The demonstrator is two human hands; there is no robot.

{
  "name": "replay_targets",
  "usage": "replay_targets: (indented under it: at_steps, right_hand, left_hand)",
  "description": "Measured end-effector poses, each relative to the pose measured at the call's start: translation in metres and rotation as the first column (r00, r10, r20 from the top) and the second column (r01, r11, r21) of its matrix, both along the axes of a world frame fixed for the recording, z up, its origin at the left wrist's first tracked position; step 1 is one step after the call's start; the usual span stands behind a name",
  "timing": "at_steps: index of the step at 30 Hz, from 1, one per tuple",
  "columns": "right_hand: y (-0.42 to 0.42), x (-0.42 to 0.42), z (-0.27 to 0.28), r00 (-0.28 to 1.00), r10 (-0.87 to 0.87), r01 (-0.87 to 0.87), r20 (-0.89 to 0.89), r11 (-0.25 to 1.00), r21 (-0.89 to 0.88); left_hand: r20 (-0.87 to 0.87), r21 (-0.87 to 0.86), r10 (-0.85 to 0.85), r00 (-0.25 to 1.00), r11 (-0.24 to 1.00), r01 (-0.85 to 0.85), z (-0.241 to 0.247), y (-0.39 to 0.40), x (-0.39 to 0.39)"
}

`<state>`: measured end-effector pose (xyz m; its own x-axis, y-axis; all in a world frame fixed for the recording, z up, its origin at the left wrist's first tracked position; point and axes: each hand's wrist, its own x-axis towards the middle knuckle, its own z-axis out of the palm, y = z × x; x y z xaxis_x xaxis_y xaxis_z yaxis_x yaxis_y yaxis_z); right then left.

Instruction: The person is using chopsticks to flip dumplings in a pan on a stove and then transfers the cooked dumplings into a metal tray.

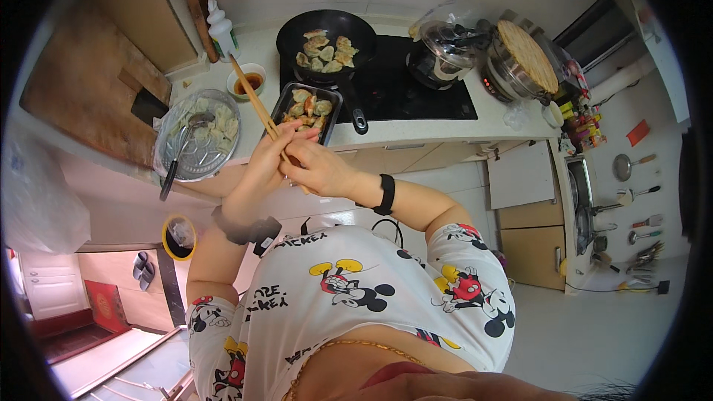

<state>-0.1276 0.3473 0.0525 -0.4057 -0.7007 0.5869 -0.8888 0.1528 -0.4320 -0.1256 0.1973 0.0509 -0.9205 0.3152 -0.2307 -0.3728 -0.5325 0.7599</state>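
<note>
A pair of long wooden chopsticks (253, 94) points away from me, towards the wall. My left hand (270, 153) and my right hand (323, 167) come together around their near part, with the ends showing below my right hand. Just beyond my fingers lies a rectangular metal tray (334, 114) of browned dumplings (303, 103), partly hidden by my hands. Farther back, a black frying pan (287, 30) holds several dumplings (326, 55), some with browned sides. A small bowl of dark sauce (250, 82) stands left of the tray, under the line of the chopsticks.
The pan's handle (351, 103) juts towards me over the black cooktop (390, 94). At left, a plastic-covered tray (192, 159) holds pale dumplings and a black-handled spoon (171, 172). A white spray bottle (223, 33) stands behind. A lidded pot (440, 67) and steel steamer (509, 69) are right.
</note>
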Motion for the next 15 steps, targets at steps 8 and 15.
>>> replay_targets:
  at_steps: [8, 15]
  right_hand:
    - [0.147, -0.081, -0.13, 0.959, -0.24, 0.159, 0.152, 0.897, 0.413]
    - [0.182, -0.198, -0.17, 0.694, -0.717, 0.616, -0.064, 0.545, 0.569]
  left_hand:
    - [0.128, -0.258, 0.192, 0.973, 0.954, -0.155, -0.036, -0.024, -0.004]
    - [-0.015, -0.443, 0.246, 0.969, 0.867, -0.227, -0.035, -0.001, 0.027]
